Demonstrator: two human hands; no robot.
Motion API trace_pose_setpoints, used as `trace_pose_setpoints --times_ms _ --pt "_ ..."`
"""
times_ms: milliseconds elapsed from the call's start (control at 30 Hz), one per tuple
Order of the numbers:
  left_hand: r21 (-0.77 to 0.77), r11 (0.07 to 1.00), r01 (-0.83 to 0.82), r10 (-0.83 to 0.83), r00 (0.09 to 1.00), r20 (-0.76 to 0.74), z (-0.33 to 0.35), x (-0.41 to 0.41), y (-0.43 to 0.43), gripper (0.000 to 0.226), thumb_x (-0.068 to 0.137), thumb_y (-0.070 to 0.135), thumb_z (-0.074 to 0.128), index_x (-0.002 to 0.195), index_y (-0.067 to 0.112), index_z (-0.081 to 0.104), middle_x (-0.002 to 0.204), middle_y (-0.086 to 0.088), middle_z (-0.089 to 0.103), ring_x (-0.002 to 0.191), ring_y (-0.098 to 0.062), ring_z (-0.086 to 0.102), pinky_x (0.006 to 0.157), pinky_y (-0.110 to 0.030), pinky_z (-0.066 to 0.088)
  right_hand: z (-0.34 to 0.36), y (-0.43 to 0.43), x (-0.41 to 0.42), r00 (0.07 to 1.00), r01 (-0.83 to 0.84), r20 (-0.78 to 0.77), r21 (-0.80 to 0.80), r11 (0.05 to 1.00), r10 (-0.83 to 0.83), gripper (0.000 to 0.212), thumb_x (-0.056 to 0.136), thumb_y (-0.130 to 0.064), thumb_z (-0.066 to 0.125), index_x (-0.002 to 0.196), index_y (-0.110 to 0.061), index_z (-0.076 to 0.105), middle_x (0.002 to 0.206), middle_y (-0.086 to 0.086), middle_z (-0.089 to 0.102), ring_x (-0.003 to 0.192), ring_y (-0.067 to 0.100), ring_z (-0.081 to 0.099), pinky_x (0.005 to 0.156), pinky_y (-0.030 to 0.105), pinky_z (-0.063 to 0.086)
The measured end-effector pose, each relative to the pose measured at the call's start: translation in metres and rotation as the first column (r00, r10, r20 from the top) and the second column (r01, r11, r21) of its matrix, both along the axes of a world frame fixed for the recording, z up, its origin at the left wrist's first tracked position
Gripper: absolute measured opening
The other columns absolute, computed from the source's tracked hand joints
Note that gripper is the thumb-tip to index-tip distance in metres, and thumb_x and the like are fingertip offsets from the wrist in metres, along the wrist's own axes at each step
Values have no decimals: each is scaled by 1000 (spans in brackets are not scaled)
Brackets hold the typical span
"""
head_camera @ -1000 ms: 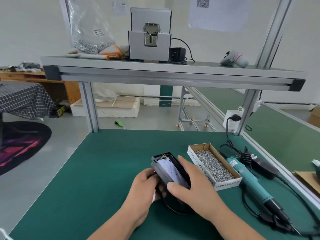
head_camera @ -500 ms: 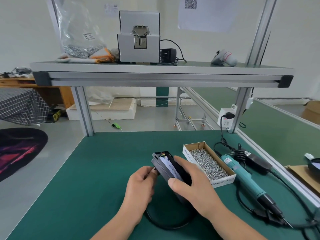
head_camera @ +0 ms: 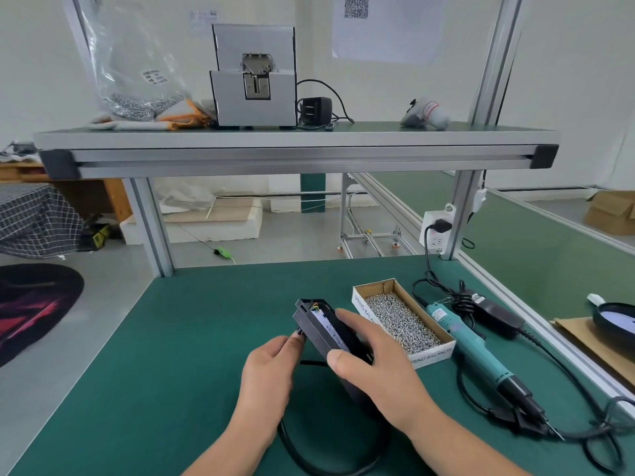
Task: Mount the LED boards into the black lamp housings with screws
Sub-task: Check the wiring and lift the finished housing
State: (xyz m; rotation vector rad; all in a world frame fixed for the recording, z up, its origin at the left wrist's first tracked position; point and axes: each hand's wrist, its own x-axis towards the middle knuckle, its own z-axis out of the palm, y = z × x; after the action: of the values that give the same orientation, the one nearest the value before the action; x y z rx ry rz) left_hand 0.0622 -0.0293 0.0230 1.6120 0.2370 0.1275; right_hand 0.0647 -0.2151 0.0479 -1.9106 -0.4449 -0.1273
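The right hand (head_camera: 374,369) holds the black lamp housing (head_camera: 314,329) with the LED board (head_camera: 328,327) inside. The left hand (head_camera: 271,369) pinches its black cable (head_camera: 311,363). A box of screws (head_camera: 433,355) sits just right of the right hand.

Small assembly workshop, bench-line type. Workbench topped with a green mat (head_camera: 206,338) under an aluminium-profile shelf (head_camera: 295,156). On the shelf: a grey benchtop machine (head_camera: 254,77) and a clear bag of screws (head_camera: 137,101). On the bench: an open box of screws (head_camera: 402,321), with a corded teal electric driver (head_camera: 474,348) just beside it. Socket (head_camera: 433,231) fixed to the frame post. Second green bench (head_camera: 536,242) to the right. Bare grey floor (head_camera: 103,338), cardboard carton (head_camera: 611,211) beyond.
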Motion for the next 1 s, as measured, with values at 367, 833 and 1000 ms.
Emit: trace_pose_setpoints --times_ms 367,833,1000 --pt "-61 997 37 -36 999 17 -3 2 1 44 78 66 54 69 23 54 67 -3 42 59 -17 41 56 -31 51 4 5 -2 992 43 127 -125 991 -27 52 78 -53 70 126 -61 54 132 -33 54 135 -3 44 101 11 38" --pt "-419 890 178 -183 983 30 -10 -2 13 47 85 29 72 128 10 69 123 -18 77 111 -38 75 98 -53 58 -13 0 19 988 110 135 -270 957 -75 86 82 -85 61 154 -45 36 144 -42 32 138 -18 27 111 8 21" --pt "-509 830 231 -275 961 -12 -14 -2 17 56 87 33 70 134 3 66 129 -23 73 119 -44 71 108 -62 52 -2 -29 34 997 23 -66 -191 981 -36 97 88 -65 74 166 -38 23 167 -26 28 149 -14 25 119 19 24"
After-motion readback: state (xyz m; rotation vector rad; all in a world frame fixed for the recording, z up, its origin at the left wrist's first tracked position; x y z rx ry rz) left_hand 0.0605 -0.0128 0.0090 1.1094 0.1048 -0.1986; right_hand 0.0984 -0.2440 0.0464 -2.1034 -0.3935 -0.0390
